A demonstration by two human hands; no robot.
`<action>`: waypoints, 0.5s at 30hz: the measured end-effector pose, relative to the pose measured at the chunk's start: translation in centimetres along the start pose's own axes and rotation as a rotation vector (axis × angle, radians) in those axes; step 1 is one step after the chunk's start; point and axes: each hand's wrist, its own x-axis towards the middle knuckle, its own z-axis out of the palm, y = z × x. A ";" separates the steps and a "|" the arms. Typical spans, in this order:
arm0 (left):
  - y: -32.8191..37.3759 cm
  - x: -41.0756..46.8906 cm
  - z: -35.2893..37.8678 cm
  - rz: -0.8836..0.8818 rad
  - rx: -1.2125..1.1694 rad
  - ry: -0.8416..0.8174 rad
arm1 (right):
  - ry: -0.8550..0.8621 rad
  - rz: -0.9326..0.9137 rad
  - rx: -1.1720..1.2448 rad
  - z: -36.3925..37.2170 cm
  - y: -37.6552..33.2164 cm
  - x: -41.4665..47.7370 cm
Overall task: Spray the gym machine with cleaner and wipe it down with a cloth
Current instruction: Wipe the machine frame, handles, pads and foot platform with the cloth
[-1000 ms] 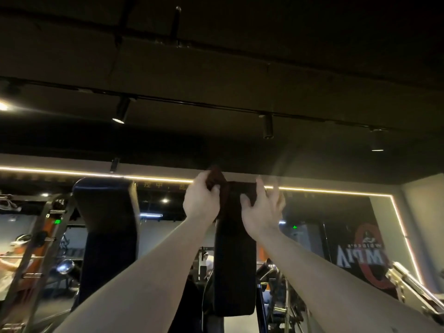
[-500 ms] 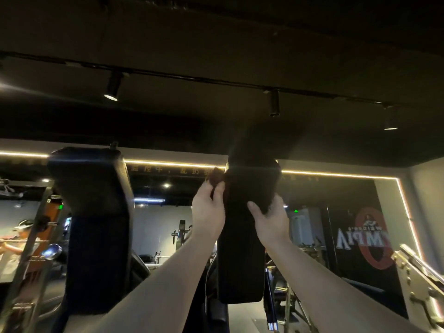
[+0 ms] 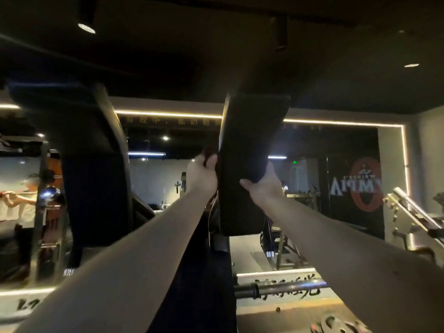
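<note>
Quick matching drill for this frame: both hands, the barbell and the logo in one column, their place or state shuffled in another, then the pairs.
1. left hand
2. right hand
3. barbell
4. logo

a. red and white, far right
b. grips the pad's right edge
c. lies low, below the pad
d. holds the cloth at the pad's left edge

Pairs: 1-d; 2-b; 3-c; 4-a

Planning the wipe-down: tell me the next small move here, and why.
Probably slide the cloth down the left edge of the pad. The left hand holds the cloth against that edge about halfway up, the right hand grips the opposite edge, steadying it, and the lower half lies below both hands.
</note>
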 end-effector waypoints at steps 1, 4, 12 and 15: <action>0.9 0.4 0.1 0.022 -0.045 0.010 | -0.010 0.004 0.013 -0.2 0.0 0.0; 0.8 0.4 0.9 0.079 0.025 0.000 | -0.039 0.019 0.009 -0.5 1.0 -0.2; -11.4 -5.6 2.0 0.002 0.185 -0.065 | -0.002 0.022 -0.082 -0.8 4.7 -1.3; -13.8 -7.3 1.8 -0.098 0.254 -0.123 | -0.076 0.111 -0.079 -0.2 6.2 -2.4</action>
